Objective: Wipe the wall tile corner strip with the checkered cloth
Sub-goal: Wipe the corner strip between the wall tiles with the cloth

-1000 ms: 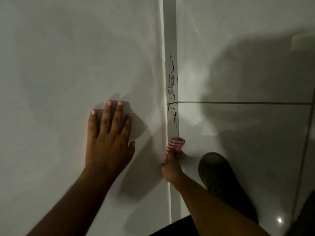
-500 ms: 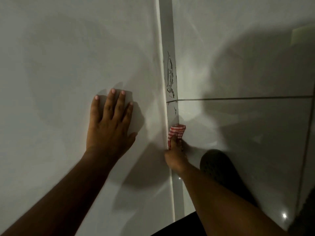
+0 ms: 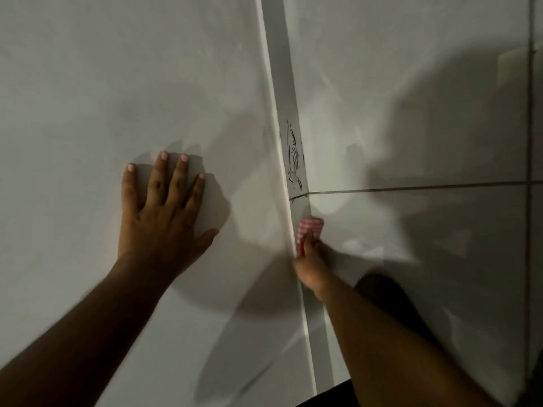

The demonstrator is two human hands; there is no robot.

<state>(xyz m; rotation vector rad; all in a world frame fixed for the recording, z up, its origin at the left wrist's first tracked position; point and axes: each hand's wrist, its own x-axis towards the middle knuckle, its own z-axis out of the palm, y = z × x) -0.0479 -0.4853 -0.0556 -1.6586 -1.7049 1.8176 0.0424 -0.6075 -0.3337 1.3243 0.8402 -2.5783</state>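
A narrow grey corner strip [image 3: 283, 69] runs down between two pale wall faces. Black scribble marks [image 3: 293, 157] cover it just above a tile joint. My right hand [image 3: 311, 267] grips a bunched red-and-white checkered cloth [image 3: 308, 230] and presses it against the strip a little below the joint and the marks. My left hand [image 3: 163, 214] lies flat on the left wall, fingers spread, holding nothing.
A horizontal grout line [image 3: 411, 188] crosses the tiled right wall, and a vertical one [image 3: 530, 113] runs near the right edge. A dark shoe [image 3: 390, 301] shows on the floor beside my right forearm. Shadows of my arms fall on both walls.
My right hand has slid the cloth up the strip toward the joint. The scribbles below the joint have gone. The left hand stays flat on the wall.
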